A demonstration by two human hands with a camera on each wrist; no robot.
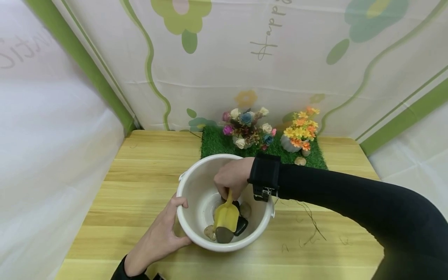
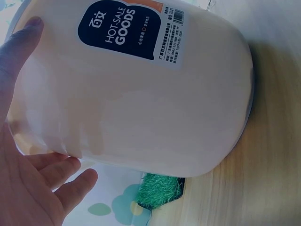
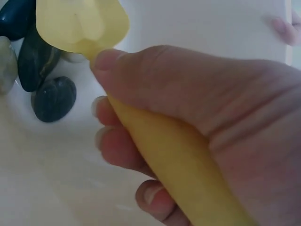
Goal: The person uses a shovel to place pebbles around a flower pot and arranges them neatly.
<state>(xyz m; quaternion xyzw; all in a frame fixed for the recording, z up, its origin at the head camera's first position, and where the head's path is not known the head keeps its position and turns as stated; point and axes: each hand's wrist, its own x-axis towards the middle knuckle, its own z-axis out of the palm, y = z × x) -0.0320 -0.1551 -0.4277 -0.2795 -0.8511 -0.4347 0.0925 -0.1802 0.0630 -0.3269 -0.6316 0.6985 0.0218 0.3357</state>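
A white bucket (image 1: 224, 247) stands on the wooden table, with several smooth stones on its floor. My right hand (image 1: 232, 177) reaches down inside it and grips the handle of a yellow toy shovel (image 1: 227, 217). The shovel's blade points toward the near wall, its tip right at a grey-brown stone (image 1: 224, 235). Beside the blade lie a black stone (image 1: 241, 226) and a tan stone (image 1: 209, 232). My left hand (image 1: 162, 233) holds the bucket's left side at the rim. In the left wrist view, its thumb presses the wall near a dark label (image 2: 117, 28).
Behind the bucket, a green artificial grass mat (image 1: 218, 140) bears a pot of mixed flowers (image 1: 246, 126) and a pot of orange and yellow flowers (image 1: 301, 130). A small stone (image 1: 300, 161) lies on the mat. A printed curtain (image 1: 224, 70) hangs behind the table.
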